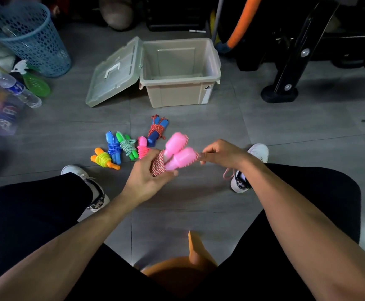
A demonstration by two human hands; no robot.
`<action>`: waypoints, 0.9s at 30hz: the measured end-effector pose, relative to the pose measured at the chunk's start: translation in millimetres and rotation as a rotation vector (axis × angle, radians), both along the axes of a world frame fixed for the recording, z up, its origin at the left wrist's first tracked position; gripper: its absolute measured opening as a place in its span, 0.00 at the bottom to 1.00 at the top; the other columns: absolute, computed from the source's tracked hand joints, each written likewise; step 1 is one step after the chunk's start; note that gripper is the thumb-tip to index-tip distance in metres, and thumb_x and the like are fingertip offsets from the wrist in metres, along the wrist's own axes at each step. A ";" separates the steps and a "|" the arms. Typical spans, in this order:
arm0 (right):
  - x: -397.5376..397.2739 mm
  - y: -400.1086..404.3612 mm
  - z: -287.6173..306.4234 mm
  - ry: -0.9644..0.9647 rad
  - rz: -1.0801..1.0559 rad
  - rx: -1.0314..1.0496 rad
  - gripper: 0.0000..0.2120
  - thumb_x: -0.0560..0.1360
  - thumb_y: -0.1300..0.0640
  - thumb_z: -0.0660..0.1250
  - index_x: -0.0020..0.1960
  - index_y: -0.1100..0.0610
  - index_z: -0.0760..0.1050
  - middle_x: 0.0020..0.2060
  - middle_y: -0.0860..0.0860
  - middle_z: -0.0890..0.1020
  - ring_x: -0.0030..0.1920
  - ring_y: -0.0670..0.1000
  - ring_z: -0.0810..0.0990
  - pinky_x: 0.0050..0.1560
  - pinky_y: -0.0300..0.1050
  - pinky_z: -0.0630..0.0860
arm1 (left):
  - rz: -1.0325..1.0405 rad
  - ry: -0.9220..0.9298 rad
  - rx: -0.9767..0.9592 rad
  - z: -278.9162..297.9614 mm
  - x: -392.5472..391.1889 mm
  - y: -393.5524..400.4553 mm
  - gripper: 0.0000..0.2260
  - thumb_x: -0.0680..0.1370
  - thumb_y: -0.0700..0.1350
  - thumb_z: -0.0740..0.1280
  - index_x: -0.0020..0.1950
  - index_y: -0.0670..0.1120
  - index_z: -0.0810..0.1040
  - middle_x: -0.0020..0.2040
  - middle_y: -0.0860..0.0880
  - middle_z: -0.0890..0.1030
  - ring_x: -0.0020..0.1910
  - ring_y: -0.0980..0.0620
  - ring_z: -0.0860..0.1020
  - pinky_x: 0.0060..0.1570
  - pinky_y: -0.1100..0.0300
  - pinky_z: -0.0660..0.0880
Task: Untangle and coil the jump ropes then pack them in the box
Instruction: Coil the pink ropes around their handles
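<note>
A person sat above a grey tiled floor [264, 127], legs in dark trousers spread to either side and white shoes planted on the tiles. Ahead stood an open beige plastic storage box [177, 92], nothing visible inside it, its translucent lid [114, 72] hinged back to the left. A blue mesh waste basket [31, 38], a water bottle [17, 89] and a green spray bottle [34, 82] sat at far left; black exercise equipment [296, 61] filled the dim right background. Between the box and the hands lay five finished jump ropes: orange handles with yellow cord [104, 159], blue handles with blue cord [113, 147], green handles with green-and-white cord [127, 146], a small pink one [142, 147], and blue handles with red cord [157, 130]. In mid-air, the left hand [146, 181] gripped the pink-handled jump rope [175, 155], fingers curled round its red-and-white cord windings. The right hand [218, 152] pinched the cord's end beside the handle tops, fingertips together. A loose loop of cord [228, 173] dangled below the right wrist. The bundle looked light; its hard, smooth handles seemed the surest place to hold it, while the soft cord would probably slip loose unless the free end was tucked. The wrapping appeared nearly complete, with boxing not yet begun.
</note>
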State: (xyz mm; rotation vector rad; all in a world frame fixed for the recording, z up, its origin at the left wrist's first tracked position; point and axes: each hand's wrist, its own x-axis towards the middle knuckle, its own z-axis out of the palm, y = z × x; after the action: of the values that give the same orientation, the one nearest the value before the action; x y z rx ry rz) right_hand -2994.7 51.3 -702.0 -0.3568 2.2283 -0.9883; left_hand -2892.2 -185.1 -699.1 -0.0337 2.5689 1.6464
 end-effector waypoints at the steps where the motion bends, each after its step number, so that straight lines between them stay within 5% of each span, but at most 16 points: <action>1: 3.3 -4.2 -2.5 0.008 0.013 0.005 0.15 0.78 0.46 0.67 0.38 0.53 0.81 0.19 0.40 0.69 0.22 0.40 0.67 0.25 0.28 0.65 | 0.069 -0.026 0.080 0.9 -0.7 1.5 0.20 0.68 0.51 0.74 0.56 0.47 0.73 0.45 0.48 0.79 0.38 0.56 0.76 0.38 0.62 0.72; 4: 12.9 -19.1 -7.7 0.026 0.063 0.028 0.14 0.80 0.50 0.65 0.40 0.56 0.81 0.21 0.37 0.73 0.25 0.37 0.70 0.29 0.29 0.64 | 0.171 -0.035 0.133 2.8 -4.2 3.5 0.23 0.71 0.52 0.72 0.65 0.55 0.71 0.52 0.57 0.80 0.47 0.61 0.79 0.46 0.69 0.74; 9: 30.4 -44.5 5.4 0.015 0.185 0.150 0.18 0.80 0.45 0.63 0.37 0.55 0.78 0.19 0.46 0.73 0.20 0.42 0.72 0.24 0.35 0.65 | 0.292 -0.158 -0.181 -7.0 -17.5 -3.8 0.18 0.72 0.60 0.70 0.56 0.53 0.74 0.46 0.53 0.81 0.48 0.50 0.79 0.45 0.58 0.73; 15: 29.5 -41.1 41.5 0.194 0.256 0.196 0.16 0.78 0.45 0.63 0.36 0.53 0.74 0.29 0.48 0.75 0.30 0.50 0.71 0.32 0.45 0.66 | 0.124 -0.280 -0.305 -20.7 -17.2 -12.1 0.30 0.74 0.69 0.59 0.63 0.46 0.71 0.50 0.46 0.80 0.52 0.43 0.78 0.49 0.55 0.72; 19: 33.1 -41.8 44.5 0.119 0.291 0.169 0.11 0.78 0.51 0.62 0.40 0.50 0.79 0.34 0.42 0.79 0.35 0.49 0.78 0.37 0.46 0.73 | -0.091 -0.332 -0.357 -19.4 -3.5 2.6 0.30 0.70 0.73 0.50 0.51 0.49 0.71 0.40 0.48 0.78 0.39 0.48 0.77 0.36 0.56 0.70; 22: 37.4 -46.3 39.5 0.017 0.311 0.128 0.10 0.78 0.53 0.61 0.43 0.52 0.79 0.44 0.45 0.86 0.44 0.48 0.85 0.49 0.50 0.80 | -0.236 -0.321 -0.373 -17.3 2.1 5.3 0.22 0.69 0.66 0.53 0.51 0.50 0.69 0.39 0.49 0.76 0.38 0.50 0.76 0.35 0.56 0.69; 27: 33.1 -41.9 39.7 0.149 0.280 0.109 0.09 0.79 0.51 0.63 0.40 0.49 0.76 0.38 0.50 0.81 0.38 0.50 0.78 0.40 0.48 0.74 | -0.357 -0.216 -0.516 -10.4 -0.9 2.2 0.20 0.68 0.62 0.65 0.54 0.52 0.68 0.42 0.52 0.76 0.41 0.49 0.76 0.37 0.55 0.73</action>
State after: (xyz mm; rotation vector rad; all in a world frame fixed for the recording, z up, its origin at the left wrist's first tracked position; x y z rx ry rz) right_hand -2961.6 9.4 -662.2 -0.6906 2.2739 -0.7095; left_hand -2893.2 -182.9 -709.5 0.1886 2.5637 0.7941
